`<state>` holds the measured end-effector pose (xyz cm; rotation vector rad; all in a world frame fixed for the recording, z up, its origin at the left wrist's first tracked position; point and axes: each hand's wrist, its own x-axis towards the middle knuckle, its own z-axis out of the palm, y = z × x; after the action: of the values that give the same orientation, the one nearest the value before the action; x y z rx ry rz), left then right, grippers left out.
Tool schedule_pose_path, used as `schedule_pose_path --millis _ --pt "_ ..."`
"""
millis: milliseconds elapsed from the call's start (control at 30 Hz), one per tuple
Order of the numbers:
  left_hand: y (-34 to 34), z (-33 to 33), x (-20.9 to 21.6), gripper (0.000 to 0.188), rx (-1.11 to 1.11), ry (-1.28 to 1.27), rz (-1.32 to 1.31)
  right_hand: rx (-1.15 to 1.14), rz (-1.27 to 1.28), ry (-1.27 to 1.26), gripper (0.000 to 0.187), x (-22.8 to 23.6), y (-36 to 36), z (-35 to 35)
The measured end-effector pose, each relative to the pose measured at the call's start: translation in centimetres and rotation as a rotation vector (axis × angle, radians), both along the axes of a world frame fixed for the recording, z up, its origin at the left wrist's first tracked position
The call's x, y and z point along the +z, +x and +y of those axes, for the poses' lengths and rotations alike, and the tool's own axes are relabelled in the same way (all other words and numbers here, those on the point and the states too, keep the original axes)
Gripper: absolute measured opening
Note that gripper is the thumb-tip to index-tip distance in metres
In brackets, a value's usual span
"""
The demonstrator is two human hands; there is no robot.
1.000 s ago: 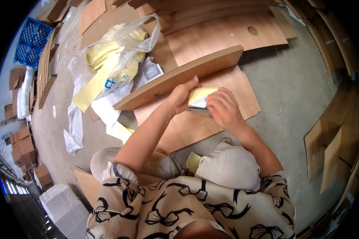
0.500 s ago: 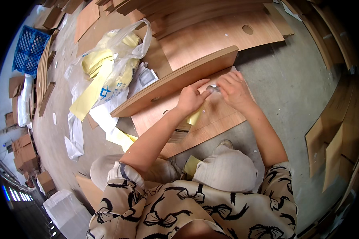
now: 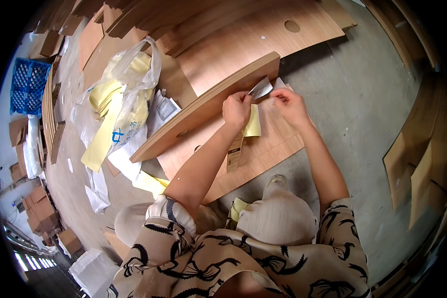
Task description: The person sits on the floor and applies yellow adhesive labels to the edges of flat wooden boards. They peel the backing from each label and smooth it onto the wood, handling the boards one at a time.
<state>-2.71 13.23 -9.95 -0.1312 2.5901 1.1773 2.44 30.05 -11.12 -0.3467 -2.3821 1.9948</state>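
Observation:
My left hand (image 3: 237,110) pinches a small silvery-white piece of sheet (image 3: 261,88), which sticks up from its fingertips. A pale yellow paper strip (image 3: 254,122) hangs below that hand; whether the hand also grips it I cannot tell. Just right of the silvery sheet, my right hand (image 3: 289,106) has its fingers bunched together; anything between them is too small to make out. Behind both hands a thick-edged brown board stack (image 3: 203,115) leans at an angle over a flat brown board (image 3: 273,149). A narrow printed brown carton piece (image 3: 234,156) lies under my left forearm.
A clear plastic bag (image 3: 139,94) with yellow strips stands left of the boards, beside white printed papers (image 3: 165,109). Large brown sheets (image 3: 263,42) are piled beyond. More cardboard (image 3: 417,144) stands at the right; a blue crate (image 3: 30,87) is at far left.
My hands have moved apart slightly, the left upward with the silvery sheet now showing above its fingers. The yellow strip shows more fully. The whole view has shifted a little.

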Motion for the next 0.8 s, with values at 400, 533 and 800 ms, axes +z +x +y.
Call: schedule_pose_path --millis 400,533,800 --pt "-0.1 0.7 -0.3 0.033 0.072 -0.03 0.003 0.314 -0.147 0.616 0.019 -0.6 -7.0 -0.3" --pt "0.2 0.9 -0.5 0.032 0.116 -0.015 0.02 0.313 -0.189 0.69 0.02 -0.8 -7.2 -0.6" --pt "-0.4 -0.4 -0.7 0.035 0.046 0.007 -0.004 0.245 -0.1 0.776 0.014 -0.1 -6.1 -0.1"
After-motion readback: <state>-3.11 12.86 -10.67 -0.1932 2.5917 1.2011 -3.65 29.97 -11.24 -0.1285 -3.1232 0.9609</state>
